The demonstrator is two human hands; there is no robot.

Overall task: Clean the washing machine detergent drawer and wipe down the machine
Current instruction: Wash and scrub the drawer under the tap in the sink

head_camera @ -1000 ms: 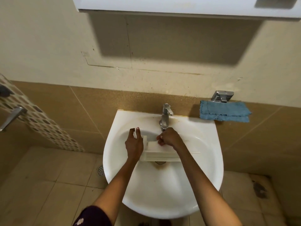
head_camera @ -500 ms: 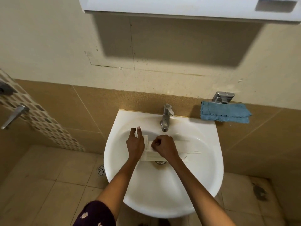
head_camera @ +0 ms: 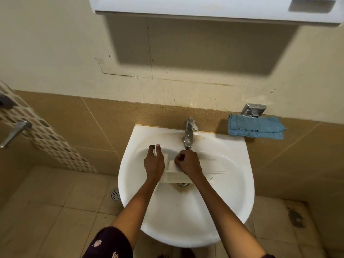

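Note:
A white detergent drawer (head_camera: 210,165) lies across the bowl of the white sink (head_camera: 242,185), just in front of the tap (head_camera: 189,133). My left hand (head_camera: 153,162) grips the drawer's left end, thumb and a finger pinching its upright front panel. On top of the drawer's middle compartment rests my right hand (head_camera: 188,162), fingers curled into a fist; nothing shows inside it. Both hands hide most of the drawer's left half. No water is seen running from the tap.
A folded blue cloth (head_camera: 256,127) lies on the tiled ledge right of the sink, below a metal holder (head_camera: 253,109). A white cabinet (head_camera: 204,8) hangs overhead. A floor drain (head_camera: 115,194) and a door handle (head_camera: 14,133) are to the left.
My right fist slid left along the drawer, from under the tap toward my left hand. The left hand and the drawer stayed in place.

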